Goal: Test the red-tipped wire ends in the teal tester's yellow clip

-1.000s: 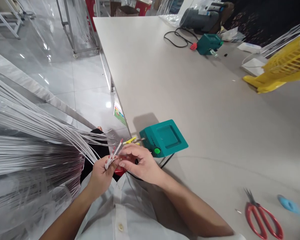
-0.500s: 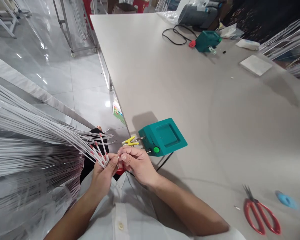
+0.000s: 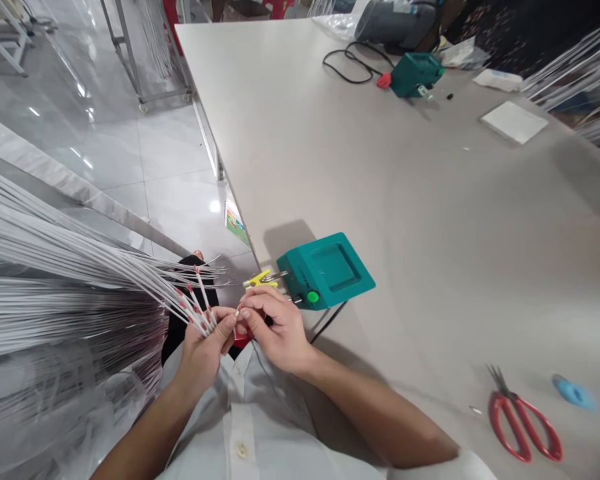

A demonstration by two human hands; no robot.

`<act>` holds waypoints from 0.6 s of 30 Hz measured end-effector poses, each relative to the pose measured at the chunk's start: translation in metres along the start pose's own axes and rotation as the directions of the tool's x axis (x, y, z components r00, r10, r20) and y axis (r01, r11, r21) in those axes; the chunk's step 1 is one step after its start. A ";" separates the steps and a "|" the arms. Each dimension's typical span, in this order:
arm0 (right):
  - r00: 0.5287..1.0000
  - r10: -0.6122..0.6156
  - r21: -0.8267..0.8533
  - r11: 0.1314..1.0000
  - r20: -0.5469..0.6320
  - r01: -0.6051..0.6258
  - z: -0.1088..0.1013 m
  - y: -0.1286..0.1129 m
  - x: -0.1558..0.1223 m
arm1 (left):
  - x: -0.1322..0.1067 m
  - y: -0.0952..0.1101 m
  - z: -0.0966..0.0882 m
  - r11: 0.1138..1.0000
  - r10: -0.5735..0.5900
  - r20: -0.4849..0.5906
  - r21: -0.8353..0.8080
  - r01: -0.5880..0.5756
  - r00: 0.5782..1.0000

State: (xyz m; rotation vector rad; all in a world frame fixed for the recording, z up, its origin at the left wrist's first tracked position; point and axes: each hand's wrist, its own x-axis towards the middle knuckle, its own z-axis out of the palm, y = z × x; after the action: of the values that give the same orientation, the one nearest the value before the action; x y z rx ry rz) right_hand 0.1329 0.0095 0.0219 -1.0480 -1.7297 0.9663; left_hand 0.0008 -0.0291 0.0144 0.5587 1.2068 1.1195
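My left hand (image 3: 203,352) is closed around several white wires (image 3: 150,275) with red-marked ends, which fan up above its thumb. My right hand (image 3: 279,328) meets it fingertip to fingertip, pinching the small tip of a wire (image 3: 237,313). The exact shape of that tip is too small to make out. Just beyond my right hand, at the table's left edge, sits a green box (image 3: 330,270) with a round green button. A yellow clip (image 3: 260,279) is attached to one of its metal posts, and my right fingers are close below the clip.
Large bundles of white wires (image 3: 55,307) hang at my left. Red-handled scissors (image 3: 523,420) and a blue object (image 3: 574,392) lie at the right on the table (image 3: 430,200). Farther back are a second green box (image 3: 415,75), a grey motor-like machine (image 3: 395,25) and a white flat box (image 3: 515,122).
Both hands stay together at the same place. My right fingers have shifted slightly on the wire tip, and the view has tilted a little.
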 end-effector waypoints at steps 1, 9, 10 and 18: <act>0.997 -0.076 -0.102 0.992 0.026 0.079 -0.001 0.002 -0.002 | 0.001 0.002 0.000 1.000 0.009 -0.013 -0.026 -0.010 1.000; 0.975 -0.215 -0.145 0.964 0.056 0.221 -0.008 0.003 -0.004 | 0.005 0.006 -0.007 0.996 0.086 -0.163 0.044 -0.079 0.983; 0.988 -0.157 -0.092 0.983 0.017 0.158 -0.008 0.001 -0.002 | 0.005 0.005 -0.007 0.994 0.091 -0.180 0.080 -0.078 0.979; 0.999 0.054 0.006 0.999 -0.004 -0.054 -0.005 -0.005 0.006 | 0.000 0.010 0.004 0.970 0.091 -0.064 0.231 -0.074 0.994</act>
State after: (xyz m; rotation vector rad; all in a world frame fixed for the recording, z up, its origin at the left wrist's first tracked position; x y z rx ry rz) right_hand 0.1344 0.0142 0.0293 -1.0964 -1.7021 1.0018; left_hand 0.0008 -0.0242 0.0245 0.7541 1.3986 1.0853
